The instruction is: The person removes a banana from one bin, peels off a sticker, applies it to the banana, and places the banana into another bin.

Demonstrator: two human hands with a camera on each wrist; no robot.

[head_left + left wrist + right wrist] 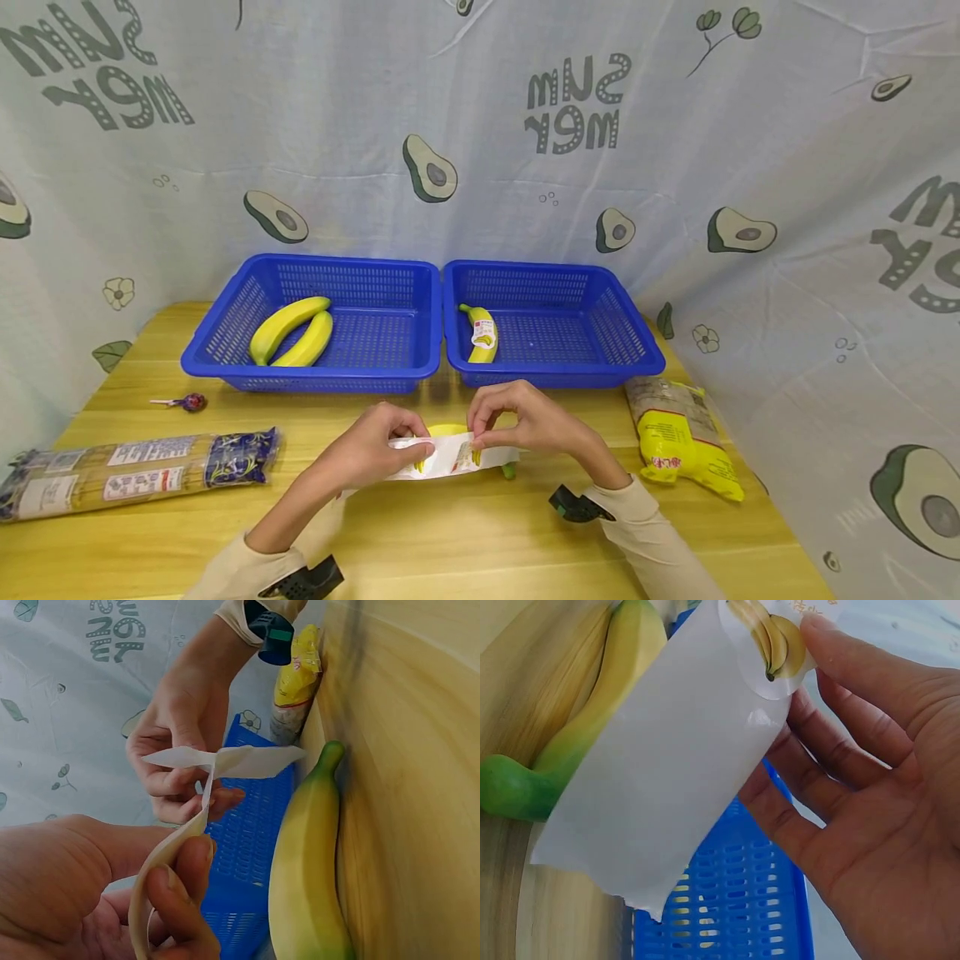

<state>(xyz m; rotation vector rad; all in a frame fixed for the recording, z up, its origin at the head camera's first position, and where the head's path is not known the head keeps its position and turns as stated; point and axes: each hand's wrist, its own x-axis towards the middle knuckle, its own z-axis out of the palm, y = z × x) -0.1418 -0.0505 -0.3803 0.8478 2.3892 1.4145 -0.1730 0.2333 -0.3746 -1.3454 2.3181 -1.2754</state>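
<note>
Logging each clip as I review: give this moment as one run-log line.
left hand: holds white sticker backing strip | right hand: pinches same strip | unlabelled yellow banana: on wooden table, under hands

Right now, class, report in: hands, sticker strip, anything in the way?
Left hand and right hand pinch the sticker strip. Banana lies on the table beneath. Nothing in the way.

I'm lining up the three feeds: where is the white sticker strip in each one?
Head: the sticker strip is low at centre, stretched between the left hand and right hand.
Left wrist: upper centre, a curling band.
Right wrist: it fills the centre.
Shared landmark: the banana on the table, just behind the strip.
</note>
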